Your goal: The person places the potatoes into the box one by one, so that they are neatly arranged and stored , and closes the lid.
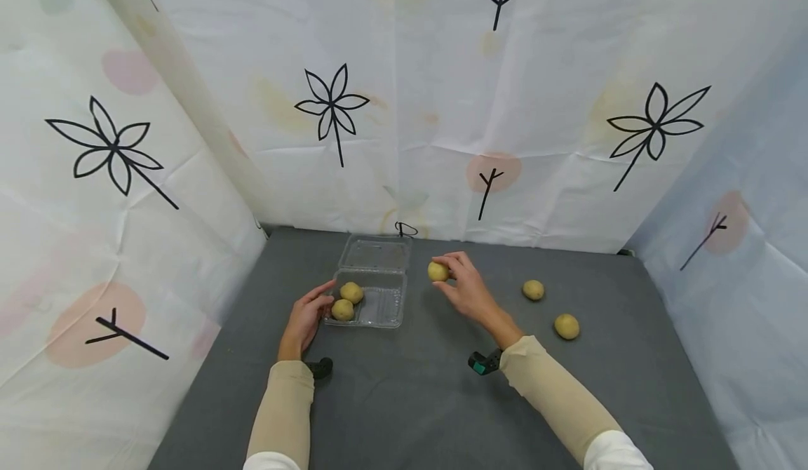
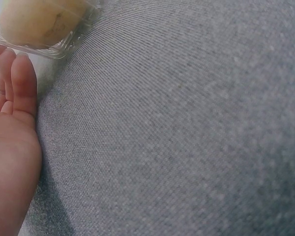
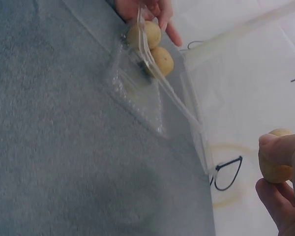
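Observation:
My right hand [image 1: 470, 289] pinches a small round yellow potato [image 1: 438, 271] between thumb and fingertips, to the right of a clear plastic clamshell box [image 1: 381, 309]. The right wrist view shows the same potato [image 3: 275, 169] under my thumb. At the box's left side, my left hand [image 1: 307, 314] touches the wall with its fingers fairly straight. Two potatoes lie together in the left part of the box, one [image 1: 351, 292] behind the other [image 1: 343, 310]. The left wrist view catches my left fingers [image 2: 24, 83] against the box's clear edge, a potato [image 2: 42, 22] behind the plastic.
Two more potatoes rest on the grey tabletop [image 1: 404, 400] at the right, one [image 1: 533, 290] farther back and one [image 1: 567, 326] nearer. The box's lid [image 1: 377, 253] lies folded back toward the patterned cloth wall [image 1: 429, 119]. Similar cloth hangs on both sides.

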Tool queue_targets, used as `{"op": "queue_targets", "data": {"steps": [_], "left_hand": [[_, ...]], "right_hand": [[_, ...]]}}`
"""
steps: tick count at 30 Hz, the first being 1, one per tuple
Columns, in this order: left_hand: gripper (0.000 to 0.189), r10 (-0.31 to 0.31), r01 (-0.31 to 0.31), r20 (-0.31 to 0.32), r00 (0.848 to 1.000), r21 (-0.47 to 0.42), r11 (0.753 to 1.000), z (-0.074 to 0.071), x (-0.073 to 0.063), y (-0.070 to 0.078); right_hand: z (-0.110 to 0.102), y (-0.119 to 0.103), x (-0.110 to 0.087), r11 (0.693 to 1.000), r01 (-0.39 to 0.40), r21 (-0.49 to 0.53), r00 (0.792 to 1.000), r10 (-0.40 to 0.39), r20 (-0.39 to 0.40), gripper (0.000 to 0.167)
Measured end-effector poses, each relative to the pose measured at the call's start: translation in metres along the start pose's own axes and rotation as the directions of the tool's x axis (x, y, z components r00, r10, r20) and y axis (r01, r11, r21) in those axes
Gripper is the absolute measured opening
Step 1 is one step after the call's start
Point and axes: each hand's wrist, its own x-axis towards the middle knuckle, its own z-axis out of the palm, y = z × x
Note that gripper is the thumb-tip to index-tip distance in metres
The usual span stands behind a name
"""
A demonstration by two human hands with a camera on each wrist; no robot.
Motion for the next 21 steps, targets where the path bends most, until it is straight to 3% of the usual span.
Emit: {"op": "queue_targets", "data": {"steps": [13, 21], "left_hand": [[0.043, 0.004, -0.004, 0.003, 1.000, 0.011, 1.000, -0.002, 0.004, -0.006], [0.044, -0.013, 0.013, -0.005, 1.000, -0.004, 1.000, -0.001, 0.001, 0.001]], "right_hand": [[0.015, -0.015, 0.007, 0.994, -0.064, 0.085, 0.998, 0.061, 0.033, 0.048], [0.028, -0.023, 0.010, 0.988, -0.068, 0.139, 0.998, 0.066, 0.018, 0.049]]}}
